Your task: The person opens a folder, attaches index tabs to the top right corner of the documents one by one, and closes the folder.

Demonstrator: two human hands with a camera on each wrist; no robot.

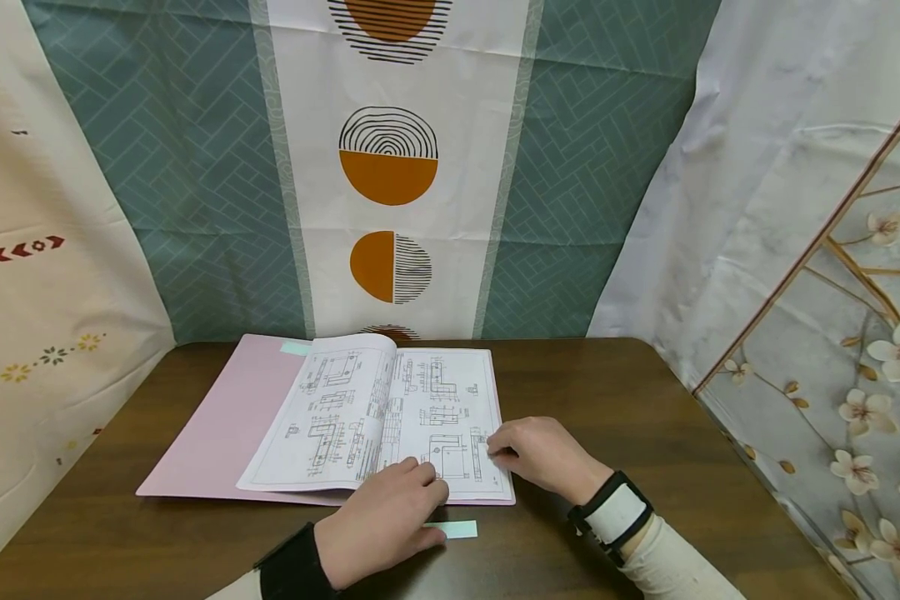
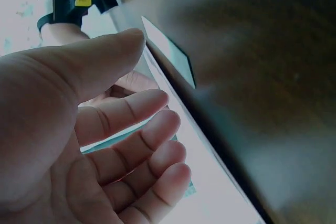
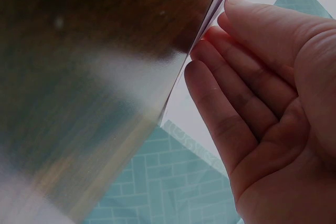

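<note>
Open booklet (image 1: 390, 417) on pink folder (image 1: 217, 425), near tabletop (image 1: 645, 400) middle. Pages thin, floppy, tear easy; lift at right edge. L hand (image 1: 382, 525) flat on near page, holds nothing. R hand (image 1: 547, 454) fingers straight, touching right edge.

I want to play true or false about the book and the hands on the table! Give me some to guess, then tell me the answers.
1. The booklet of drawings lies open on a pink folder. True.
2. The right hand holds a pencil. False: it holds nothing; its fingers touch the right page's edge.
3. A pale green strip lies on the table near the left hand. True.
4. The table is white. False: it is dark brown wood.
5. The left hand rests at the booklet's bottom edge. True.
</note>
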